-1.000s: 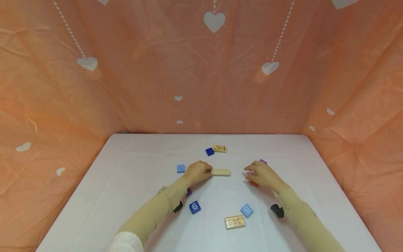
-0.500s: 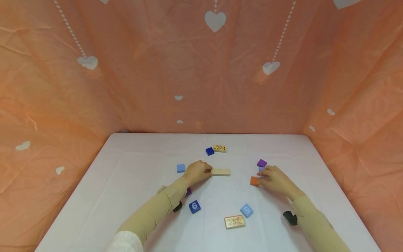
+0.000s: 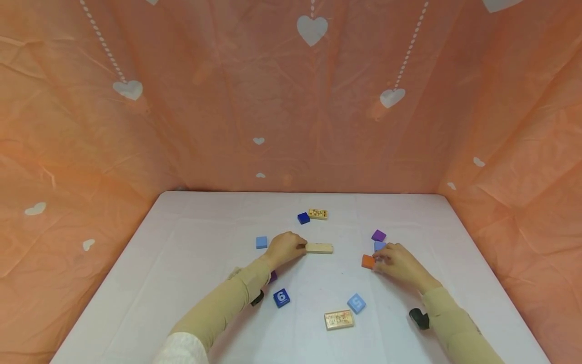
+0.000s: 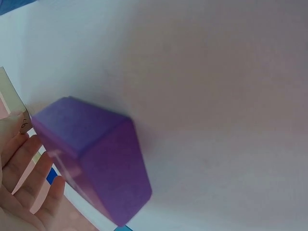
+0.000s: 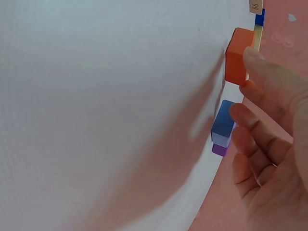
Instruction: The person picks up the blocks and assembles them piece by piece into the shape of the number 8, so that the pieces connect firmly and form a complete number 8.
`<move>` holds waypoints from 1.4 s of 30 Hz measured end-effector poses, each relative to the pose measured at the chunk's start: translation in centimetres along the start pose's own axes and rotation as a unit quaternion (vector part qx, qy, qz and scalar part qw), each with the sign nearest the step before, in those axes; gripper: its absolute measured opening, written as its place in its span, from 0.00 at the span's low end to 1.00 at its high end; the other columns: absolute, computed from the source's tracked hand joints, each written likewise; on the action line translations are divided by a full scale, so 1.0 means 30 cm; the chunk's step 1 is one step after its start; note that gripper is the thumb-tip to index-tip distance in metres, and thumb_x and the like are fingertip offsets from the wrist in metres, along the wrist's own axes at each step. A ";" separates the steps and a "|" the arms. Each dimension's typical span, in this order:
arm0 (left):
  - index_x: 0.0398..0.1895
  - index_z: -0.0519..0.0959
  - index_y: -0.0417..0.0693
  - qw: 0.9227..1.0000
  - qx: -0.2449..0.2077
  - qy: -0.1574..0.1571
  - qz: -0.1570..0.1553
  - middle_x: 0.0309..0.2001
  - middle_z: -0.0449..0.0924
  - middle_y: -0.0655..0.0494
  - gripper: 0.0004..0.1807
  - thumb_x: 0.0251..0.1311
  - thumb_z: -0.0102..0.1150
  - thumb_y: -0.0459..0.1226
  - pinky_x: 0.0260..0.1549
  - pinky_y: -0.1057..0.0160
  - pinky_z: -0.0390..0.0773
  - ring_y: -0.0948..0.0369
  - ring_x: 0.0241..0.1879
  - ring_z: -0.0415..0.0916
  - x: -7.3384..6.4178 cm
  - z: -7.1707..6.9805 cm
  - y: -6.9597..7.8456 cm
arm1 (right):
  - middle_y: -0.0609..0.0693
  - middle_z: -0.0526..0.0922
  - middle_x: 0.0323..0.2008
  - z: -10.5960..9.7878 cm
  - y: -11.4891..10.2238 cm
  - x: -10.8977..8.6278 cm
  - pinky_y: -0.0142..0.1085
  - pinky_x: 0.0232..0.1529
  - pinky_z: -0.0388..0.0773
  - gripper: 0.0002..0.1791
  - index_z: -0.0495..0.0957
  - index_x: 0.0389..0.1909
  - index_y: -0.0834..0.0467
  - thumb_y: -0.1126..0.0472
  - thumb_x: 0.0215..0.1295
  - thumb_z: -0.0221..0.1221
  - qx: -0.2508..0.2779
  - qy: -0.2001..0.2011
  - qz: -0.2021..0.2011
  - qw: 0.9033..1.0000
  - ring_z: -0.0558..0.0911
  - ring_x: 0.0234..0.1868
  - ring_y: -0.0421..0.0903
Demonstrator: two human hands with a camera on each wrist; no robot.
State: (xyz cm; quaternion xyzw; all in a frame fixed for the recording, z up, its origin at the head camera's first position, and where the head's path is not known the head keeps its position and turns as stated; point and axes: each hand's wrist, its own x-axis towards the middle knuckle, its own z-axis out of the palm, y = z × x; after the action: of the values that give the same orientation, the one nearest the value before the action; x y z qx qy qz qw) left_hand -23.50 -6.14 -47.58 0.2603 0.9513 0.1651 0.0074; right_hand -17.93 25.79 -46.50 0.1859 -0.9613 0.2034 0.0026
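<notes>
My left hand point(image 3: 285, 248) pinches the near end of a long pale wooden block point(image 3: 320, 248) lying flat mid-table. In the left wrist view, the thumb meets that block's end, which bears a printed mark. My right hand point(image 3: 402, 265) holds an orange block point(image 3: 368, 261) between thumb and index finger, at its right side. The right wrist view has the thumb overlapping the orange block's edge, the other fingers loosely bent. Just behind it sit a light blue block point(image 3: 379, 245), partly covered by the fingers, and a purple block point(image 3: 378, 235).
A purple block point(image 4: 96, 154) stands below the left forearm. Around lie a dark blue block with a 6 point(image 3: 281, 298), a light blue block with a 5 point(image 3: 356, 303), a printed wooden tile point(image 3: 338, 320), another light blue block point(image 3: 261, 242), a dark blue block point(image 3: 303, 218) and a patterned tile point(image 3: 318, 214).
My right hand has moved right and toward me, uncovering the purple and orange blocks; its thumb and index finger are now at the orange block. The left hand and wooden block stay put.
</notes>
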 end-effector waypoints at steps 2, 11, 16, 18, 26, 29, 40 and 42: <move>0.42 0.84 0.49 1.000 0.005 0.001 0.000 0.39 0.86 0.55 0.13 0.54 0.64 0.42 0.44 0.62 0.78 0.59 0.41 0.81 0.001 0.000 0.002 | 0.46 0.76 0.31 0.002 -0.001 0.000 0.36 0.36 0.69 0.13 0.82 0.39 0.59 0.57 0.54 0.64 0.003 -0.001 -0.002 1.000 0.69 0.35 0.42; 0.42 0.84 0.50 1.000 0.007 -0.001 -0.009 0.39 0.86 0.56 0.13 0.54 0.64 0.42 0.43 0.62 0.78 0.60 0.40 0.81 0.002 -0.003 0.005 | 0.46 0.77 0.32 0.012 -0.009 0.004 0.38 0.39 0.72 0.12 0.82 0.40 0.59 0.59 0.54 0.64 0.013 0.002 -0.003 1.000 0.71 0.37 0.43; 0.41 0.85 0.49 1.000 0.008 0.000 -0.006 0.39 0.86 0.56 0.13 0.53 0.64 0.42 0.43 0.62 0.78 0.59 0.40 0.81 -0.001 -0.003 0.004 | 0.46 0.77 0.32 0.022 -0.017 0.014 0.37 0.39 0.72 0.13 0.83 0.40 0.59 0.60 0.54 0.64 0.020 0.011 -0.014 1.000 0.72 0.37 0.43; 0.41 0.85 0.49 1.000 0.009 0.001 -0.005 0.39 0.86 0.56 0.13 0.53 0.64 0.42 0.43 0.62 0.78 0.60 0.40 0.81 -0.001 -0.004 0.003 | 0.46 0.78 0.32 0.026 -0.021 0.019 0.38 0.40 0.72 0.13 0.83 0.41 0.59 0.60 0.54 0.64 0.026 0.008 -0.011 1.000 0.72 0.37 0.43; 0.41 0.85 0.49 1.000 0.008 0.003 -0.004 0.38 0.86 0.56 0.12 0.53 0.64 0.42 0.42 0.62 0.78 0.60 0.39 0.81 0.000 -0.007 0.006 | 0.49 0.79 0.36 0.041 -0.048 0.047 0.45 0.46 0.74 0.14 0.82 0.43 0.58 0.59 0.55 0.64 0.030 -0.012 -0.004 0.999 0.75 0.40 0.46; 0.41 0.85 0.49 1.000 0.007 0.002 -0.005 0.38 0.86 0.56 0.12 0.54 0.64 0.42 0.42 0.62 0.78 0.60 0.39 0.81 0.001 -0.007 0.007 | 0.47 0.78 0.34 0.047 -0.059 0.057 0.41 0.43 0.74 0.14 0.82 0.43 0.58 0.59 0.55 0.64 0.036 -0.012 -0.013 0.999 0.74 0.38 0.43; 0.42 0.84 0.49 1.000 0.004 -0.002 -0.004 0.39 0.86 0.56 0.13 0.54 0.64 0.41 0.43 0.62 0.78 0.60 0.40 0.81 0.005 -0.005 0.003 | 0.43 0.77 0.32 0.075 -0.105 0.091 0.35 0.41 0.72 0.15 0.82 0.44 0.57 0.58 0.56 0.63 0.053 -0.029 -0.018 0.998 0.72 0.36 0.39; 0.42 0.84 0.49 1.000 0.000 -0.005 -0.007 0.39 0.86 0.55 0.13 0.54 0.64 0.41 0.43 0.62 0.78 0.59 0.40 0.81 0.005 -0.005 0.004 | 0.42 0.77 0.32 0.081 -0.112 0.096 0.35 0.41 0.72 0.15 0.82 0.44 0.56 0.57 0.56 0.63 0.050 -0.031 -0.022 0.998 0.72 0.37 0.39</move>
State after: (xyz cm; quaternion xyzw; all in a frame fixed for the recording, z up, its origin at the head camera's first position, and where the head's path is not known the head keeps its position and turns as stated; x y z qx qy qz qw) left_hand -23.61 -6.03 -47.39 0.2544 0.9531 0.1637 0.0132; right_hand -19.24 20.97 -47.18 0.2136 -0.9451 0.2453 -0.0320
